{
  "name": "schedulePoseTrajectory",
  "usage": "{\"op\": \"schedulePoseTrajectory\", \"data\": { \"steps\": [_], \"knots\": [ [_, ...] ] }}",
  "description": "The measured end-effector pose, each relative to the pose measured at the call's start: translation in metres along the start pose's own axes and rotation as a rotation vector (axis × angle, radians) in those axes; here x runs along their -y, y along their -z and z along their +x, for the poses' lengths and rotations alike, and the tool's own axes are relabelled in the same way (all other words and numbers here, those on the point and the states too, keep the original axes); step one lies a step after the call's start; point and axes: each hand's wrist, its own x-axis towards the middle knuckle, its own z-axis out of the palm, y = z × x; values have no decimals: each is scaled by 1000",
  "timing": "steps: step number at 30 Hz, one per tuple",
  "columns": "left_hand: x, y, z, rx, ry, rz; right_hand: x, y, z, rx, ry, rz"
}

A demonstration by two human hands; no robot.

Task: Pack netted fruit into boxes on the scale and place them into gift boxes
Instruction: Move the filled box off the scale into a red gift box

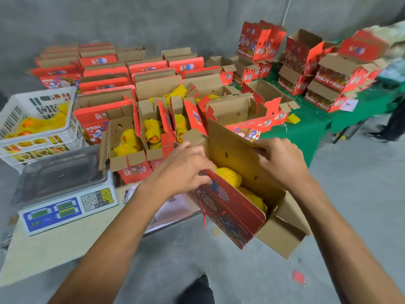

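Note:
I hold a red gift box [232, 211] in the air in front of me, tilted, its flaps open. Fruit in yellow foam net [228, 175] lies inside it. My left hand [186, 167] grips the box's near red wall at its top edge. My right hand [280, 159] pinches the far brown flap [232, 148]. The scale [63, 189] stands at the left with a bare steel pan.
Several open red gift boxes [151, 132] with netted fruit stand in rows on the table behind. A white crate [37, 119] of netted fruit sits behind the scale. Empty boxes [328, 69] are stacked on a green table [315, 123] to the right. A person's legs [392, 126] stand at far right.

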Motion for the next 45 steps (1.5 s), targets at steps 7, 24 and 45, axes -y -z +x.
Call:
{"op": "schedulePoseTrajectory", "data": {
  "steps": [7, 24, 45],
  "knots": [
    [1, -62, 70, 19, 17, 12, -80, -32, 41, 47, -66, 28],
    [-6, -149, 201, 358, 448, -33, -157, -121, 214, 205, 278, 81],
    [28, -159, 296, -107, 735, -264, -195, -140, 360, 290, 510, 514]
  ]
}}
